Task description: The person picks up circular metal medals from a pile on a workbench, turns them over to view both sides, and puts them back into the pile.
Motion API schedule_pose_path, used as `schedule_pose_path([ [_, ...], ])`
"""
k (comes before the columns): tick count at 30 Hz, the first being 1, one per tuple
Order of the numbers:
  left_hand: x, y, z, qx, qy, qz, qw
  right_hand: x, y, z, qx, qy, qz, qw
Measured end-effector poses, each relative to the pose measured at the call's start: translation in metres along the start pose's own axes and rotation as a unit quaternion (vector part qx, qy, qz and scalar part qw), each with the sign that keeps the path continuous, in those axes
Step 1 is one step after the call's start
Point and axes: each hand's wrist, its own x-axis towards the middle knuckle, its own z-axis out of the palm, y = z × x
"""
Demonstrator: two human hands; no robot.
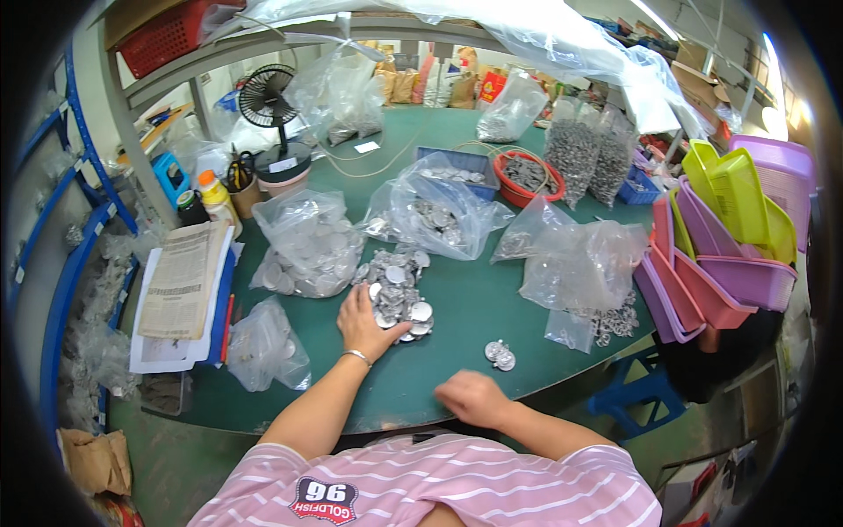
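My left hand (363, 326) lies against the left side of a heap of silver round metal discs (395, 294), thumb and fingers spread. Some discs at the heap's near right are paler and larger-looking. Near the table's front edge, my right hand (474, 397) is curled and slightly blurred; whatever its fingers hold is hidden. Just beyond it to the right, a small group of round metal pieces (500, 355) rests apart from the heap. A clear plastic bag of discs (307, 250) stands left of the heap, and another open bag of metal pieces (436, 215) lies behind it.
At right, a clear bag (580, 268) lies beside scattered metal rings (616, 321). Stacked plastic baskets (720, 233) crowd the right edge. A red basin (529, 176) and blue tray (457, 167) stand behind. Papers (180, 290), bottles and a fan (269, 97) line the left.
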Motion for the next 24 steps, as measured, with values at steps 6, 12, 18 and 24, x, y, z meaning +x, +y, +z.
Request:
schedule_pose_path([
  [6, 0.001, 0.003, -0.002, 0.0, 0.005, 0.005, 1.0, 0.039, -0.034, 0.029, 0.085, -0.252, -0.093, 0.96],
  [12, 0.003, -0.002, 0.006, -0.012, 0.016, 0.01, 1.0, 0.062, -0.028, 0.039, 0.035, -0.314, -0.152, 0.936],
  [18, 0.002, -0.008, 0.009, -0.025, 0.029, 0.026, 0.999, 0.071, -0.023, 0.046, 0.059, -0.268, -0.151, 0.95],
  [24, -0.019, -0.012, 0.001, -0.061, -0.001, 0.064, 0.996, 0.097, 0.042, 0.011, -0.027, 0.115, 0.059, 0.991],
])
